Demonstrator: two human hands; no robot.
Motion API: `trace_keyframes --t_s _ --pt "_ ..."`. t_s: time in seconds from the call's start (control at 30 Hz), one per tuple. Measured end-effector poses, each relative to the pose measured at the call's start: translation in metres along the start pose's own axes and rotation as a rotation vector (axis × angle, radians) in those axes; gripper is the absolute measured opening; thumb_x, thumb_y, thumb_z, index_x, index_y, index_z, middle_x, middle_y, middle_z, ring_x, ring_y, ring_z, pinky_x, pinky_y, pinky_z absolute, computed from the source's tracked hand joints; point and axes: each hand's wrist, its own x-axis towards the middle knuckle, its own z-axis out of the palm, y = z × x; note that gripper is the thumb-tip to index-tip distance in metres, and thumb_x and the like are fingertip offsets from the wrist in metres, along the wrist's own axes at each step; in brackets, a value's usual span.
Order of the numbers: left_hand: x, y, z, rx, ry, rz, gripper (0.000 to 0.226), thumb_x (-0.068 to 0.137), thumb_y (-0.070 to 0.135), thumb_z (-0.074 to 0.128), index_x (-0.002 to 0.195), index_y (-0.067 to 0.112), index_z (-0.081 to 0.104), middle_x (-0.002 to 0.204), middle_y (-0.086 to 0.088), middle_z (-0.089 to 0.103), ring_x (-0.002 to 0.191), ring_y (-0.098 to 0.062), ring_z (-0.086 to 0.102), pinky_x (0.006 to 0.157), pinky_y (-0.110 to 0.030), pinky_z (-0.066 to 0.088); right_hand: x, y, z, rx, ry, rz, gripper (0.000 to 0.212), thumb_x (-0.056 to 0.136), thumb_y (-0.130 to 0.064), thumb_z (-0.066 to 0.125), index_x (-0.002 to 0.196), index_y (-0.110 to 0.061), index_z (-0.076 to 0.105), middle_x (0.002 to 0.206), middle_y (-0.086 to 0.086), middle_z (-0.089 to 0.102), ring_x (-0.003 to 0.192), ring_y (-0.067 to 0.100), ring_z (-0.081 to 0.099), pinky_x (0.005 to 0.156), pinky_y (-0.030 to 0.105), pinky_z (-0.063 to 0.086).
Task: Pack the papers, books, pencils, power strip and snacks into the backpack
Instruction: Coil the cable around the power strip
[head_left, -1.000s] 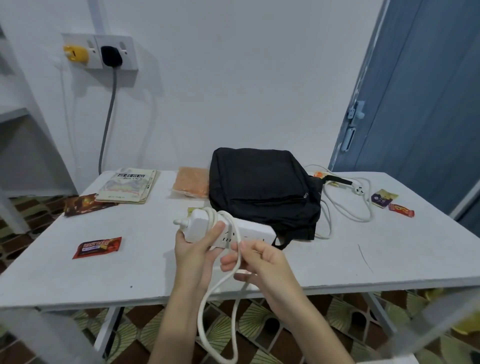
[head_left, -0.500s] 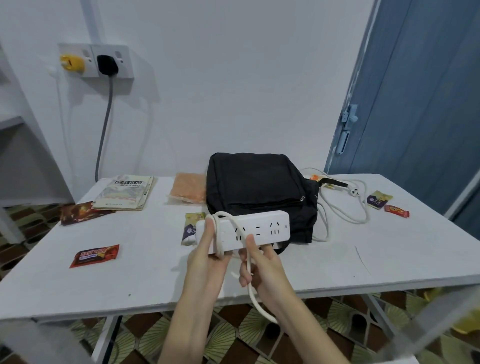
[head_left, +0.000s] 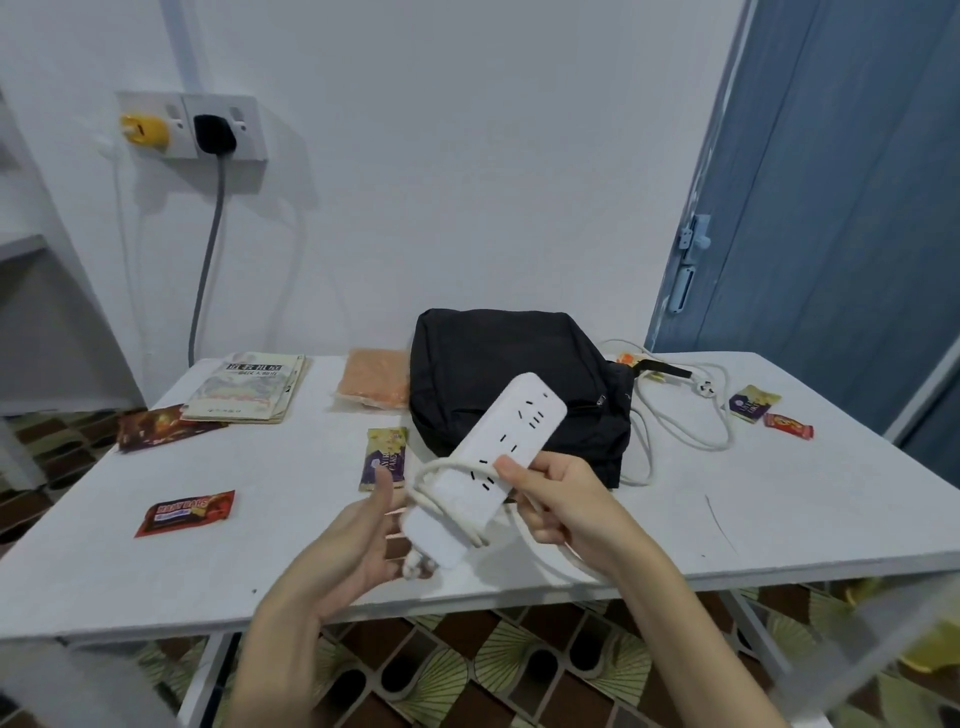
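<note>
A white power strip (head_left: 493, 457) with its cord looped around it is tilted above the table's front edge. My right hand (head_left: 566, 501) grips its middle, thumb on the sockets. My left hand (head_left: 358, 545) is under its lower end, fingers spread, touching the cord end. Behind stands a black backpack (head_left: 514, 395), its zip looking closed. A book pile (head_left: 249, 387) lies at the back left. Snacks: a red bar (head_left: 184, 512), a purple packet (head_left: 384, 457), an orange bag (head_left: 371, 384), a dark wrapper (head_left: 156, 426).
A second white cable with plug (head_left: 691, 410) lies right of the backpack, near a purple packet (head_left: 753, 402) and a red candy (head_left: 787, 425). The white table (head_left: 779, 519) stands against the wall with a socket (head_left: 208, 130). A blue door (head_left: 831, 208) is to the right.
The power strip has turned from level to steeply tilted, its far end raised toward the backpack. My right hand now holds it, while my left hand has loosened and dropped to its lower end.
</note>
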Motion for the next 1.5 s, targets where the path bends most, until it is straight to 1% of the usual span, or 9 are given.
trace_keyframes --t_s 0.1,0.27,0.37,0.63,0.77,1.0,1.2,1.33,1.5 --pt "-0.003 0.000 0.012 0.175 -0.026 -0.061 0.076 0.067 0.066 0.047 0.116 0.010 0.058 0.096 -0.019 0.069 0.070 -0.026 0.068 0.056 -0.035 0.054 0.001 0.002 0.000 -0.103 -0.012 0.049 0.019 0.086 -0.023 0.065 0.073 -0.009 0.062 0.056 -0.002 0.041 0.040 0.007 0.021 0.037 0.018 0.013" --pt "-0.002 -0.003 0.012 0.378 -0.056 0.030 0.079 0.054 0.068 0.073 0.118 0.025 0.056 0.102 -0.008 0.071 0.089 -0.023 0.069 0.069 -0.030 0.055 0.002 0.007 0.002 -0.113 -0.027 0.110 0.027 0.083 -0.028 0.067 0.084 -0.003 0.058 0.052 -0.006 0.044 0.038 0.006 0.022 0.035 0.018 0.016" --pt "0.000 -0.004 0.022 0.263 -0.035 0.076 0.047 0.078 0.046 0.057 0.119 0.023 0.054 0.106 -0.014 0.069 0.092 -0.026 0.068 0.075 -0.038 0.056 0.002 0.005 0.004 -0.077 -0.017 0.118 0.029 0.082 -0.025 0.069 0.099 -0.001 0.061 0.052 -0.007 0.044 0.039 0.006 0.023 0.036 0.018 0.018" --pt "0.022 -0.018 0.052 -0.184 0.262 0.091 0.060 0.073 0.062 0.049 0.106 0.016 0.067 0.081 -0.016 0.072 0.057 -0.027 0.067 0.046 -0.027 0.049 0.003 -0.001 0.015 -0.348 0.025 0.157 0.044 0.071 -0.039 0.079 0.105 -0.017 0.063 0.062 -0.004 0.058 0.040 0.013 0.042 0.041 0.025 0.040" --pt "0.023 -0.022 0.054 -0.343 0.253 0.128 0.058 0.084 0.062 0.041 0.107 0.015 0.066 0.084 -0.017 0.070 0.061 -0.026 0.064 0.050 -0.029 0.049 0.003 -0.002 0.011 -0.404 0.038 0.181 0.050 0.069 -0.048 0.077 0.096 -0.008 0.063 0.060 -0.008 0.062 0.040 0.013 0.044 0.041 0.023 0.039" --pt "0.024 -0.021 0.051 -0.522 0.109 0.098 0.069 0.072 0.070 0.044 0.111 0.017 0.063 0.078 -0.012 0.065 0.063 -0.023 0.060 0.047 -0.030 0.047 0.008 0.008 0.015 -0.092 0.068 0.187 0.021 0.076 -0.020 0.076 0.081 -0.007 0.061 0.056 -0.009 0.059 0.040 0.006 0.029 0.042 0.019 0.030" --pt "0.031 -0.030 0.051 -0.663 0.320 0.001 0.066 0.079 0.071 0.043 0.101 0.014 0.070 0.081 -0.014 0.070 0.073 -0.032 0.063 0.064 -0.036 0.049 0.006 0.013 0.024 -0.043 0.061 0.174 0.024 0.074 -0.008 0.076 0.093 -0.005 0.061 0.060 -0.002 0.058 0.035 0.003 0.040 0.039 0.018 0.033" --pt "0.035 -0.031 0.050 -0.713 0.481 0.087 0.049 0.092 0.049 0.037 0.083 0.011 0.066 0.058 -0.012 0.068 0.065 -0.031 0.058 0.058 -0.032 0.044 0.008 0.009 0.020 -0.295 -0.001 0.179 0.048 0.071 -0.036 0.079 0.108 -0.014 0.059 0.077 0.009 0.059 0.042 0.010 0.038 0.044 0.024 0.030" --pt "0.033 -0.026 0.025 -0.759 0.511 0.132 0.045 0.091 0.043 0.038 0.079 0.011 0.068 0.081 -0.018 0.065 0.063 -0.032 0.065 0.062 -0.034 0.048 -0.009 -0.012 -0.009 -0.884 -0.364 0.261 0.033 0.085 -0.041 0.065 0.087 -0.008 0.062 0.063 0.002 0.060 0.043 0.009 0.053 0.043 0.018 0.039"
